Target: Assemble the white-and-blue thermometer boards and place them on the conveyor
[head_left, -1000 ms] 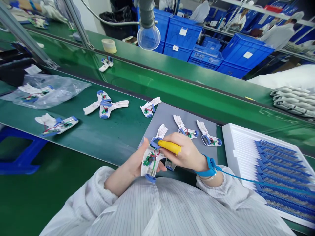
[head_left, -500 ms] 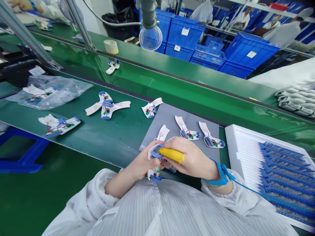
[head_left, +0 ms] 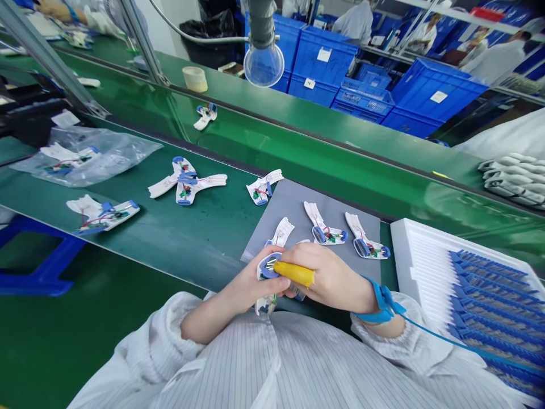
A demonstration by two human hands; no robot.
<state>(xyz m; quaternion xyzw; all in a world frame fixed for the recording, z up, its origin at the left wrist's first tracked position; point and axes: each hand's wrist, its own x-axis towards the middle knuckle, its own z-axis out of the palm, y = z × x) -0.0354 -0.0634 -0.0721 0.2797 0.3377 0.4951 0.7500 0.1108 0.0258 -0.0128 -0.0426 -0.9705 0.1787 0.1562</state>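
My left hand (head_left: 251, 284) is closed around a white thermometer half-shell (head_left: 266, 304) with wires and a blue-rimmed window (head_left: 269, 264), held in front of my chest. My right hand (head_left: 326, 275) is closed against the same shell, and its finger in a yellow finger cot (head_left: 297, 274) presses at the window's edge. My fingers hide much of the shell's middle. Another blue-edged part (head_left: 299, 293) shows partly beneath my right hand. Beyond my hands, two similar half-shells (head_left: 324, 227) (head_left: 367, 241) and a partly covered one (head_left: 283, 232) lie on a grey mat (head_left: 293, 199).
More half-shells (head_left: 193, 184) (head_left: 102, 215) lie on the green bench, one inside a clear bag (head_left: 128, 150). A white foam tray (head_left: 419, 267) of blue parts stands at right. Past the bench runs a green conveyor (head_left: 255, 139). A blue cord (head_left: 443, 338) trails from my right wrist strap.
The held shell has turned, so its window faces up more and the blue piece at its lower end is out of sight. The half-shell on the conveyor has shifted right.
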